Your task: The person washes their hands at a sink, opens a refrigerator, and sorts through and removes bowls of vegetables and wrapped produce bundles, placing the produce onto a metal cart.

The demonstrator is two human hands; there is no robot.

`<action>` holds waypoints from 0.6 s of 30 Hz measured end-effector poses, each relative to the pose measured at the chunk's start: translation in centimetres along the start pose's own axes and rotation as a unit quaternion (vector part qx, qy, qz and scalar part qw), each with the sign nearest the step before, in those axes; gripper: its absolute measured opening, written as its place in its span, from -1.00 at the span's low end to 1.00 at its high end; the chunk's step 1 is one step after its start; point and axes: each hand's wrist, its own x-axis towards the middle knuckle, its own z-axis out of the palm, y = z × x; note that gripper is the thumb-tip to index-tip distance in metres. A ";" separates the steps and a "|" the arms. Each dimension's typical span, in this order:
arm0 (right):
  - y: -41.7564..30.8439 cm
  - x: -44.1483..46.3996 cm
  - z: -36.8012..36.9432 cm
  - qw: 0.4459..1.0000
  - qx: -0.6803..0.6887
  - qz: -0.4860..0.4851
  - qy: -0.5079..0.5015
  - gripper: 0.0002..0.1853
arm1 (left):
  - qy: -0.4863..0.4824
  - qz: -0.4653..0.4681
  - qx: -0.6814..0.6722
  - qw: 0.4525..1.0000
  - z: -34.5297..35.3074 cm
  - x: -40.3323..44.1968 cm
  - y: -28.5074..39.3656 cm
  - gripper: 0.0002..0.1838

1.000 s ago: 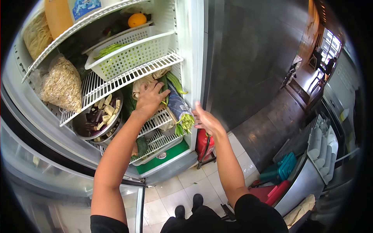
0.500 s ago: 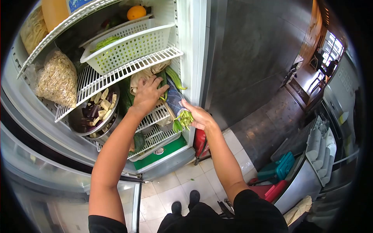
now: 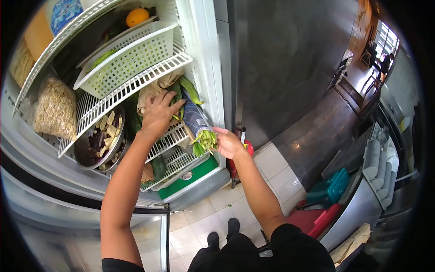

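Note:
My left hand (image 3: 158,111) reaches into an open refrigerator, its fingers spread over a beige bag (image 3: 146,96) on a wire shelf. Long green vegetables (image 3: 191,92) lie just beyond its fingertips. At the shelf's right end, my right hand (image 3: 230,144) grips the side of a bundle of leafy greens (image 3: 206,139) near its cut stems. The thumb rests along the edge and the other fingertips are hidden. A bluish wrapper (image 3: 195,119) covers the bundle's inner part.
A white basket (image 3: 131,63) stands on the shelf above, beside a bag of sprouts (image 3: 56,109). A metal bowl (image 3: 84,152) holds cut eggplant. The glass door (image 3: 81,231) is at lower left. A teal container (image 3: 333,186) stands at right.
The bundle of greens has shifted slightly inward along the shelf, and my right thumb has slid toward its edge. My left hand stays on the beige bag. The view has turned slightly.

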 end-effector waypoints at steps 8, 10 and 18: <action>-0.2 -0.6 0.8 0.999 0.004 -0.038 -0.008 -0.62 | 0.001 -0.010 -0.025 1.000 -0.2 0.4 0.5 -0.34; -0.8 -1.4 1.7 0.997 -0.040 -0.058 0.017 -0.62 | -0.003 -0.008 -0.015 1.000 -0.2 0.5 0.5 -0.34; 0.1 -2.8 3.1 0.952 -0.198 -0.199 0.122 -0.68 | 0.015 -0.002 -0.002 1.000 0.1 0.4 0.3 -0.45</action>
